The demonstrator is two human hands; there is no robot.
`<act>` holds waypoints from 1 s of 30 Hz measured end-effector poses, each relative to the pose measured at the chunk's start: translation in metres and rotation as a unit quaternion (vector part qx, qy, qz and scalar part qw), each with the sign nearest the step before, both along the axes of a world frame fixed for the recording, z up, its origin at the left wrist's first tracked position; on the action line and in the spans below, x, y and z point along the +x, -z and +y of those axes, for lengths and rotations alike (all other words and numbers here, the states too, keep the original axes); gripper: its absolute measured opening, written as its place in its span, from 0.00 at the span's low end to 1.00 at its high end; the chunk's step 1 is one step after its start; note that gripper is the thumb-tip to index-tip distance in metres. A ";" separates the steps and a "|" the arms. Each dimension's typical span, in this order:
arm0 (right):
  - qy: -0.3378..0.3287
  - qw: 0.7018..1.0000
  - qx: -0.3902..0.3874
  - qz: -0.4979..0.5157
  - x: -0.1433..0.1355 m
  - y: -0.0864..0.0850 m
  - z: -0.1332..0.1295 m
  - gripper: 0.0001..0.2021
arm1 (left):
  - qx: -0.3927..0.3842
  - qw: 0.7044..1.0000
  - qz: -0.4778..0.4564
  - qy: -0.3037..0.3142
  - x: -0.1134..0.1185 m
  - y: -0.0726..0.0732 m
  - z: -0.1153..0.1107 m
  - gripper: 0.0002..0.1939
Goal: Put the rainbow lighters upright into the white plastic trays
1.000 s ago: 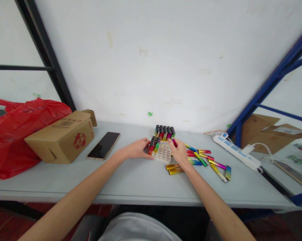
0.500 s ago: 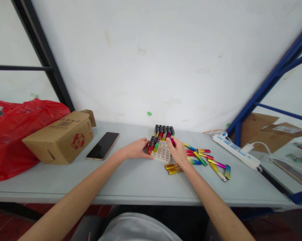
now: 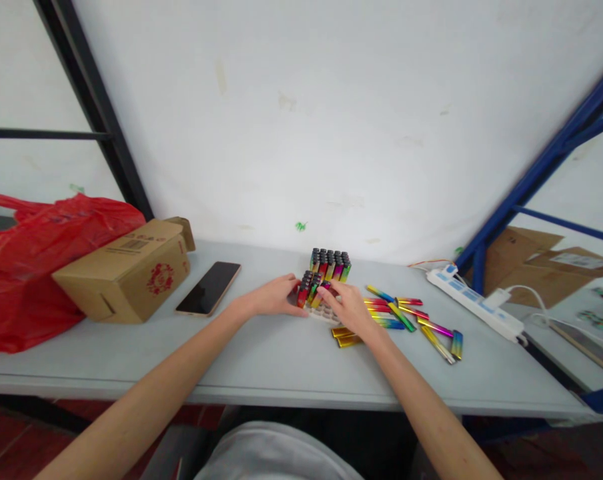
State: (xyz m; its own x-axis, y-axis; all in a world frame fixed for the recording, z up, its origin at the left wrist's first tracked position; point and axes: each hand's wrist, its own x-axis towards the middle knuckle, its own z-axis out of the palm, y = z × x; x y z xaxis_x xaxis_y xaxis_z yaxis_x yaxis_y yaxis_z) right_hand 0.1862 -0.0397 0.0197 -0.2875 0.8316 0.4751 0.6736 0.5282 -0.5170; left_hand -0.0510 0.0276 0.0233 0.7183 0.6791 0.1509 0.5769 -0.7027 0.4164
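At the centre of the grey table (image 3: pixel 261 367), both my forearms reach forward from the near edge and converge on a pale tray (image 3: pixel 326 316) of small cells. My left hand (image 3: pixel 275 297) is turned inward at the tray's left side, thumb toward me and fingers on the far side, parted in a C around the end row of lighters; whether they press on the tray I cannot tell. My right hand (image 3: pixel 349 307) comes in from the right, over the tray, back of the hand upward, wrist bent slightly inward. Its thumb and forefinger pinch a magenta lighter (image 3: pixel 326 285), mostly hidden by the fingers, just beside the standing rows.

Containers, as found: the tray carries upright lighters (image 3: pixel 304 291) with black tops in its left part, red nearest my left hand; bare cells show along its near side, the remainder lying under my right hand. Directly behind stands a close block of upright lighters (image 3: pixel 330 265), metallic and multicoloured; its base is hidden, so I cannot tell whether a tray supports it. Loose lighters (image 3: pixel 404 319) lie flat to the right, some crossing one another, with gold ones partly under my right wrist.

On the left, a cardboard box (image 3: pixel 126 275) with red print has a flap out at its far end, contents hidden. A red plastic bag (image 3: pixel 29 277) sits against it, contents likewise hidden. A dark-screened phone (image 3: pixel 209 289) lies flat between box and left hand. A white power strip (image 3: pixel 474 303) lies at far right, one white plug inserted.
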 end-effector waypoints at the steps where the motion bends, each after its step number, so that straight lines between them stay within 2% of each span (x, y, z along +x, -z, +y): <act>1: -0.011 1.000 -0.009 0.000 0.000 0.001 0.000 0.19 | -0.001 1.000 -0.001 0.001 0.000 0.000 0.000 0.32; 4: -0.027 0.999 -0.012 -0.046 -0.002 0.003 0.002 0.16 | -0.002 1.000 -0.005 0.002 0.000 0.000 0.000 0.31; 7: 0.002 0.991 0.046 -0.129 -0.007 0.004 0.002 0.15 | 0.001 1.000 -0.011 0.000 0.000 0.001 0.000 0.31; 9: 0.009 0.984 0.055 -0.168 -0.011 0.004 0.002 0.16 | 0.001 1.000 -0.012 -0.001 0.000 0.001 0.000 0.31; 13: 0.001 0.991 0.020 -0.134 -0.006 -0.005 0.002 0.20 | -0.004 1.000 -0.001 -0.003 0.000 0.001 0.000 0.30; 15: 0.027 0.995 0.021 -0.097 0.010 -0.011 0.003 0.21 | -0.012 1.000 0.007 -0.005 0.000 -0.001 0.000 0.30; 18: 0.101 0.990 0.020 -0.094 0.056 -0.015 0.002 0.17 | -0.021 1.000 0.014 -0.007 0.000 -0.003 -0.002 0.32; 23: 0.206 0.966 0.002 -0.153 0.145 -0.004 -0.024 0.11 | -0.024 1.000 0.004 -0.007 0.001 -0.005 -0.003 0.32; 24: 0.206 0.966 -0.005 -0.156 0.157 -0.001 -0.031 0.10 | -0.024 1.000 0.000 -0.007 0.001 -0.006 -0.003 0.32; 26: 0.165 0.974 -0.023 -0.153 0.170 0.003 -0.040 0.11 | -0.026 1.000 -0.001 -0.006 0.002 -0.006 -0.002 0.32; 30: 0.102 0.983 -0.033 -0.149 0.166 0.007 -0.030 0.14 | -0.031 1.000 0.003 -0.002 0.001 -0.006 -0.002 0.32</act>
State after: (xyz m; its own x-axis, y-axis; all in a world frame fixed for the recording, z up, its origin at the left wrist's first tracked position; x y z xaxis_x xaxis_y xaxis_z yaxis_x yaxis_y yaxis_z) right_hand 0.3523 -0.0698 0.0124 -0.2308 0.9122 0.3386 0.8884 0.3395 -0.3090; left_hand -0.0496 0.0252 0.0293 0.7156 0.6905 0.1053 0.5826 -0.6732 0.4554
